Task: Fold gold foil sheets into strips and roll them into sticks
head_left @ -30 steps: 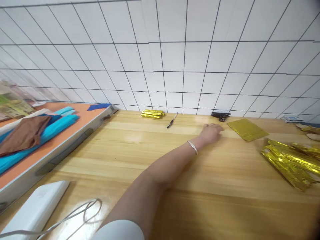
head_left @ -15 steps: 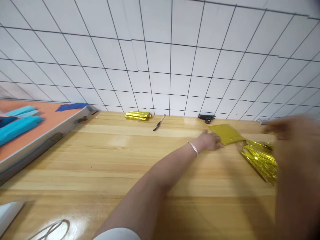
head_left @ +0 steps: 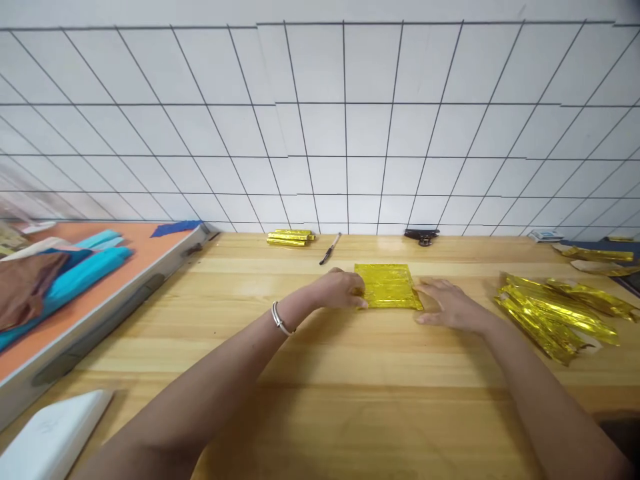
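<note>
Left grip (head_left: 339,289), right grip (head_left: 449,305) at edges of gold sheet (head_left: 385,285); roomy tabletop (head_left: 370,387)

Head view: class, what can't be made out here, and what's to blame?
All in the head view:
- Gold square's left edge: partly covered by the left hand.
- Its underside: turned towards the table.
- Brown cloth: cut off by the picture's left edge.
- White case: cut off at lower left.
- Small pale item: too small for reading any print.
</note>
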Demonstrator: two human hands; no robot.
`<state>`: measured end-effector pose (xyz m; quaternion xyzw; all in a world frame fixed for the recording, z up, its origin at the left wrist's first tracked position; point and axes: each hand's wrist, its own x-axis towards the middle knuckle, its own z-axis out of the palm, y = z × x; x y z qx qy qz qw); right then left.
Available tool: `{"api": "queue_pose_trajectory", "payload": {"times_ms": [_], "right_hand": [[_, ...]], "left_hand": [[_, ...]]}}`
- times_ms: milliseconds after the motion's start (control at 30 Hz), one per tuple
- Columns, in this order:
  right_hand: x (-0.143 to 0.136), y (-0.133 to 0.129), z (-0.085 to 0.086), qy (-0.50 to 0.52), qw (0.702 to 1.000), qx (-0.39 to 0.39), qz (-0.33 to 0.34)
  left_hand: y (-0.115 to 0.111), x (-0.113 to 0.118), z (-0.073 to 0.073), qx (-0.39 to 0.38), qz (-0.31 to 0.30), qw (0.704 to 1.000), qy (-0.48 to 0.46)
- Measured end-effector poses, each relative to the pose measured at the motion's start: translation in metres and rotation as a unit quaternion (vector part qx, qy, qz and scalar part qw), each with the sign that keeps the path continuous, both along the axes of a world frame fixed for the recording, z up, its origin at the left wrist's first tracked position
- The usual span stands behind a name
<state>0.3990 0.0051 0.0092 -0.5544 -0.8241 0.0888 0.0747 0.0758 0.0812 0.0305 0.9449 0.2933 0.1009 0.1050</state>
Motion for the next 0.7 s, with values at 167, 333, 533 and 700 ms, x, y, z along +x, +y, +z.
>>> {"api": "queue_pose_trajectory", "payload": {"times_ms": [167,333,533,700], "right_hand": [[-0.035,-0.005,0.002,0.011,0.998,0.058,0.028],[-0.05,-0.008,-0.01,0.125,0.988,0.087,-0.015],[-0.041,-0.006,-0.007,0.251,0.96,0.095,-0.084],[-0.045,-0.009,0.001,0.387,0.907,0.102,-0.129]], "left_hand": [[-0.034,-0.004,-0.005,0.043,-0.009,0.999,0.027],[-0.046,0.007,-0.018,0.033,0.027,0.999,-0.017],[-0.033,0.016,-0.018,-0.075,0.042,0.989,-0.124],[-0.038,0.025,-0.01,-0.169,0.084,0.953,-0.238]]}}
